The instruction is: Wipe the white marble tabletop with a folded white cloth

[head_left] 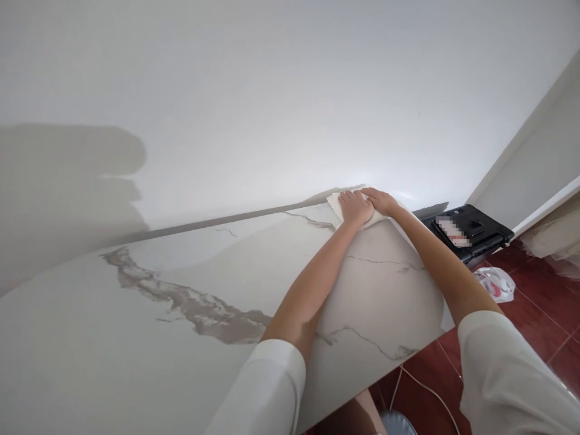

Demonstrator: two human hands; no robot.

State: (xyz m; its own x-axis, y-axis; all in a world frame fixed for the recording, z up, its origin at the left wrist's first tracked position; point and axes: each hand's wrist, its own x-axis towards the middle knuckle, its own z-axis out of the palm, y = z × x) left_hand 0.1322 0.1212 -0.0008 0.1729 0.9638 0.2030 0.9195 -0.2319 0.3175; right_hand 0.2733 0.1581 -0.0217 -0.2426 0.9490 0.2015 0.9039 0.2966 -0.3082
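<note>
A white marble table (181,302) with grey veins runs along a white wall. At its far right corner lies a pale folded cloth (334,202). My left hand (354,208) presses down on the cloth with its fingers curled over it. Just to the right, my right hand (383,200) lies on the same cloth, fingers flat and close together. Both arms reach out from white sleeves.
A black device (471,232) sits just past the table's right end. A white plastic bag (496,283) lies on the dark red tiled floor (534,320). A white cable (421,386) trails on the floor under the table edge. A white door frame stands at right.
</note>
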